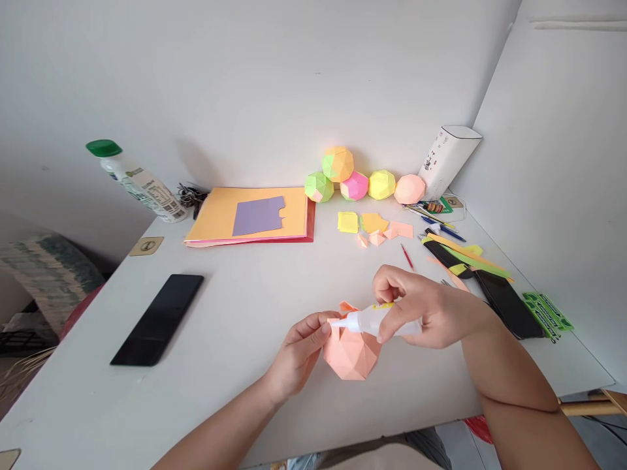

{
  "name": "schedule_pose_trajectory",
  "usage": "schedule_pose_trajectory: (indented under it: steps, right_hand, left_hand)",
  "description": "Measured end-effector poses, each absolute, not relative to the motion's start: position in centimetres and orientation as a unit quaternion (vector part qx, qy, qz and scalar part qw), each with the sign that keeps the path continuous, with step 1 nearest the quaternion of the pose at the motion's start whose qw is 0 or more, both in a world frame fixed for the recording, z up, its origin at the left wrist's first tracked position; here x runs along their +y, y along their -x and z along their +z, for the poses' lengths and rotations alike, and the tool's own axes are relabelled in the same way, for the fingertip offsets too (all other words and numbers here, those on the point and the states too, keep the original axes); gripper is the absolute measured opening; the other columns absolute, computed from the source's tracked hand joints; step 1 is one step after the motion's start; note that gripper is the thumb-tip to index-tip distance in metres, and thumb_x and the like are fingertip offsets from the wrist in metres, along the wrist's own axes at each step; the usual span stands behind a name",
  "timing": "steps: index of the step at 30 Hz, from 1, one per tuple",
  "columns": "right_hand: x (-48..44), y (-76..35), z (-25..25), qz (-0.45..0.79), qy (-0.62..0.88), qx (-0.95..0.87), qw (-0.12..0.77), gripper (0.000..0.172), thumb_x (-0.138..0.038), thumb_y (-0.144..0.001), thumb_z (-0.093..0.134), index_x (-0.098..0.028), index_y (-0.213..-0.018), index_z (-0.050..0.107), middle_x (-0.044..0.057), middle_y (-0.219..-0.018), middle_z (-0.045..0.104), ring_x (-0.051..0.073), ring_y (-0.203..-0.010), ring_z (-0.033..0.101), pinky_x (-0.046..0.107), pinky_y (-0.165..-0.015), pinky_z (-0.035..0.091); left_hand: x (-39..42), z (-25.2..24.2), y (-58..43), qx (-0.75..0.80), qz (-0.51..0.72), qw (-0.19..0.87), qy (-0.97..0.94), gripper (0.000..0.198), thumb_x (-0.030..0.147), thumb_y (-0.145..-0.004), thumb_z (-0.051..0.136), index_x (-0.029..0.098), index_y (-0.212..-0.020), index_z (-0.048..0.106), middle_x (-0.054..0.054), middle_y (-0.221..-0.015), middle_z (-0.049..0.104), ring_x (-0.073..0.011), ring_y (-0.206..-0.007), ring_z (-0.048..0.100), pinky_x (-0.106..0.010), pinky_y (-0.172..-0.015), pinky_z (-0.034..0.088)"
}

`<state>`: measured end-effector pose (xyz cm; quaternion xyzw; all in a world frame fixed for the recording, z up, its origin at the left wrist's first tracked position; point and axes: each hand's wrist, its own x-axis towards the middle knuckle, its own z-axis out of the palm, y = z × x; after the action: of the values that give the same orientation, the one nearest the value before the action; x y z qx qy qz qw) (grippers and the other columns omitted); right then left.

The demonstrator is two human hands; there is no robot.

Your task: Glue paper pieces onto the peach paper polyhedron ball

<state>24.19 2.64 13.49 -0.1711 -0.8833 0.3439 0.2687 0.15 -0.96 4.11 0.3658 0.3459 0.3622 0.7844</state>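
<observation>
My left hand pinches the upper left edge of a peach faceted paper ball, whose top is open with flaps standing up. In my right hand is a white glue bottle, lying nearly sideways. Its narrow nozzle points left and its tip meets the paper edge close to my left fingertips. Whether glue is flowing is too small to make out. Beyond my hands lie folded peach paper pieces, an orange piece and a yellow stack of paper.
Several finished paper balls rest against the wall. Stacked coloured sheets carry a purple sheet. A phone lies left, a bottle behind it. Scissors, pens, a black case and a white box occupy the right.
</observation>
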Motion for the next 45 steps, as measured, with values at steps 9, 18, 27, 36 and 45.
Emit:
schedule_pose_trajectory:
  steps: [9,18,27,36,45]
  right_hand:
    - [2.4,-24.8,13.7,0.340,0.163,-0.892,0.249,0.037,0.005,-0.069,0.050,-0.022,-0.087,0.067,0.000,-0.087,0.030,0.012,-0.075,0.038,0.025,-0.064,0.037]
    - [2.5,-24.6,13.6,0.356,0.153,-0.884,0.262,0.036,0.005,-0.065,0.049,-0.021,-0.082,0.068,0.000,-0.085,0.030,0.011,-0.073,0.037,0.024,-0.062,0.035]
    - [2.6,-24.7,13.7,0.369,0.166,-0.876,0.264,0.034,0.004,-0.067,0.050,-0.021,-0.082,0.067,0.000,-0.085,0.029,0.011,-0.075,0.038,0.025,-0.063,0.035]
    - [2.5,-25.0,13.8,0.364,0.172,-0.875,0.269,0.036,0.004,-0.065,0.049,-0.021,-0.084,0.067,0.000,-0.085,0.030,0.011,-0.075,0.037,0.024,-0.062,0.033]
    - [2.5,-24.7,13.8,0.359,0.166,-0.875,0.279,0.023,-0.012,-0.077,0.063,-0.019,-0.099,0.063,0.000,-0.083,0.045,0.011,-0.071,0.044,0.024,-0.064,0.042]
  left_hand:
    - [-0.9,4.4,-0.2,0.356,0.356,0.781,-0.369,0.032,0.051,-0.077,0.072,0.020,-0.085,0.073,-0.007,-0.097,0.069,-0.0216,-0.086,0.057,-0.032,-0.076,0.041]
    - [-1.1,4.7,-0.4,0.349,0.352,0.776,-0.389,0.034,0.051,-0.078,0.070,0.017,-0.077,0.070,-0.008,-0.094,0.067,-0.0235,-0.088,0.057,-0.033,-0.075,0.042]
    - [-1.1,4.6,-0.4,0.309,0.344,0.774,-0.433,0.030,0.048,-0.084,0.065,0.020,-0.079,0.071,-0.007,-0.098,0.062,-0.0231,-0.091,0.054,-0.034,-0.077,0.040]
    - [-1.2,4.4,-0.2,0.284,0.340,0.771,-0.459,0.030,0.045,-0.091,0.059,0.019,-0.078,0.068,-0.005,-0.094,0.054,-0.0192,-0.086,0.050,-0.030,-0.074,0.037]
    - [-1.2,3.8,-0.2,0.288,0.342,0.744,-0.497,0.033,0.046,-0.092,0.056,0.018,-0.078,0.066,-0.005,-0.091,0.051,-0.0209,-0.090,0.049,-0.032,-0.080,0.037]
